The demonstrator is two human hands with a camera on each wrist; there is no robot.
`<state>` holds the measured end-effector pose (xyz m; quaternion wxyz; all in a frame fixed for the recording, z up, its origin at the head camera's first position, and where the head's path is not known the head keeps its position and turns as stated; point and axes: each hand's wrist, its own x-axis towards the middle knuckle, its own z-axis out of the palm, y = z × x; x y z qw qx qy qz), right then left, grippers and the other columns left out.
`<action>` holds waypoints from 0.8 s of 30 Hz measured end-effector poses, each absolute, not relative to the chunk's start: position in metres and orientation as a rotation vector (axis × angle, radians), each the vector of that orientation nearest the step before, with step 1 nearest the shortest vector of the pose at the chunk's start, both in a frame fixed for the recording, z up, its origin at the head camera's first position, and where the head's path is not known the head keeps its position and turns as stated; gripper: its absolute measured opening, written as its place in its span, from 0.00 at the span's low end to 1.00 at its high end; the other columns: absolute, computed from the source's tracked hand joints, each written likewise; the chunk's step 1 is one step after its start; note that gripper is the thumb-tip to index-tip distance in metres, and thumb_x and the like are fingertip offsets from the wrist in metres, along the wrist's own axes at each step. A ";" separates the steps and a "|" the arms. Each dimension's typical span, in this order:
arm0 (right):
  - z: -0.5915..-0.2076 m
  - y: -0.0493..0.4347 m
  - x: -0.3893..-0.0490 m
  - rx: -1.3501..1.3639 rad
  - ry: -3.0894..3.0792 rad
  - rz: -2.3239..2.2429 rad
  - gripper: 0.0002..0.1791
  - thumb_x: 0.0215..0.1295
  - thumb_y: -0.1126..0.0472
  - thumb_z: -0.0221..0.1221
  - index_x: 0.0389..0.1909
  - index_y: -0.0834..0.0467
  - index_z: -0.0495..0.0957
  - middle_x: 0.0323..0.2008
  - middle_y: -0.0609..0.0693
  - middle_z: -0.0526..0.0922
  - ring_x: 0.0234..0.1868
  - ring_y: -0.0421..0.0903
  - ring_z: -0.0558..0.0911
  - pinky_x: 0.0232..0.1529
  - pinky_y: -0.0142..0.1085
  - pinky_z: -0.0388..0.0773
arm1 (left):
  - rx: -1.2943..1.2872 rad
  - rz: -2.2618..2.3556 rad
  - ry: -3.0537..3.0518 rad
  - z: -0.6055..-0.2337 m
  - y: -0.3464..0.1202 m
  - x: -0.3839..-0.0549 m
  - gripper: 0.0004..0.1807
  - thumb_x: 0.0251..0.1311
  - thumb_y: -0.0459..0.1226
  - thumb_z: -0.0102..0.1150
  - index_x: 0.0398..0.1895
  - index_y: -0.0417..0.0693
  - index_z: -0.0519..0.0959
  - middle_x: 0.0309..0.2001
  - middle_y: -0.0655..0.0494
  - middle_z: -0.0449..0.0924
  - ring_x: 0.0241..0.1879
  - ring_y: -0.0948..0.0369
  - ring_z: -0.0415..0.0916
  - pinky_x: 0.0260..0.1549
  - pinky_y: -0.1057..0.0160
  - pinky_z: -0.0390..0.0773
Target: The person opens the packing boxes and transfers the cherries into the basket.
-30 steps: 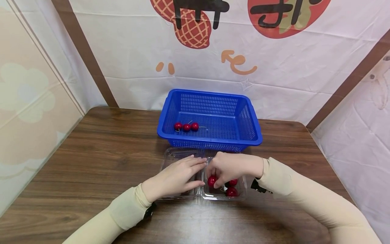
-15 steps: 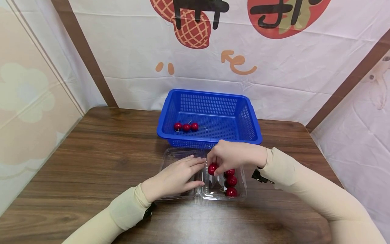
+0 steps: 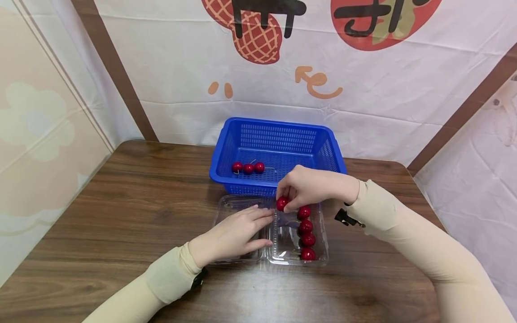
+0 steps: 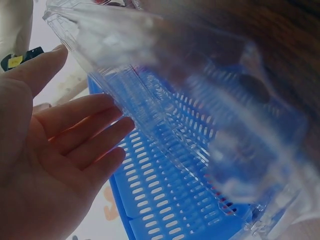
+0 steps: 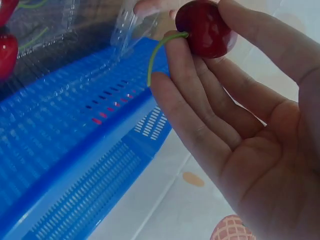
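My right hand (image 3: pixel 307 185) pinches a red cherry (image 5: pixel 206 29) between thumb and fingertips; its green stem (image 5: pixel 156 54) curves down beside the fingers. In the head view the held cherry is over the far left part of the clear plastic box's right half (image 3: pixel 287 244). Several cherries (image 3: pixel 306 226) stand in a column along the right side of that half. My left hand (image 3: pixel 236 233) lies with straight fingers over the box's left half (image 3: pixel 230 205), fingertips at the middle fold. In the left wrist view its fingers (image 4: pixel 95 132) touch the clear plastic edge.
Behind the box stands a blue perforated basket (image 3: pixel 278 183). Three cherries (image 3: pixel 248 168) sit in a row at its front left. The wooden table (image 3: pixel 133 215) reaches back to a printed cloth (image 3: pixel 173 80).
My right hand has carried the cherry away from me, from the middle of the box's right half to its far end, uncovering the column of cherries. The left hand stays put.
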<state>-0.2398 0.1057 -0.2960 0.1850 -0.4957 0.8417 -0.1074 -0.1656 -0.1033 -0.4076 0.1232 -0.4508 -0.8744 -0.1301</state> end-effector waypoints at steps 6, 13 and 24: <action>-0.291 0.102 -0.250 -1.395 2.408 -0.266 0.10 0.55 0.56 0.68 0.37 0.55 0.83 0.29 0.42 0.85 0.30 0.32 0.82 0.33 0.24 0.80 | -1.315 -0.366 -2.539 -0.406 -0.103 -0.166 0.30 0.59 0.51 0.60 0.54 0.37 0.77 0.58 0.45 0.77 0.61 0.52 0.72 0.66 0.53 0.67; -0.288 0.096 -0.262 -1.385 2.420 -0.258 0.09 0.54 0.56 0.68 0.35 0.54 0.84 0.29 0.43 0.86 0.30 0.33 0.82 0.34 0.26 0.81 | -1.318 -0.346 -2.534 -0.405 -0.103 -0.165 0.30 0.59 0.51 0.59 0.55 0.37 0.77 0.58 0.45 0.76 0.61 0.52 0.72 0.66 0.53 0.66; -0.278 0.085 -0.280 -1.337 2.466 -0.202 0.10 0.55 0.54 0.68 0.36 0.54 0.84 0.31 0.45 0.86 0.32 0.35 0.83 0.37 0.30 0.82 | -1.317 -0.392 -2.556 -0.407 -0.103 -0.165 0.30 0.59 0.51 0.60 0.55 0.37 0.76 0.59 0.45 0.75 0.61 0.53 0.71 0.66 0.54 0.66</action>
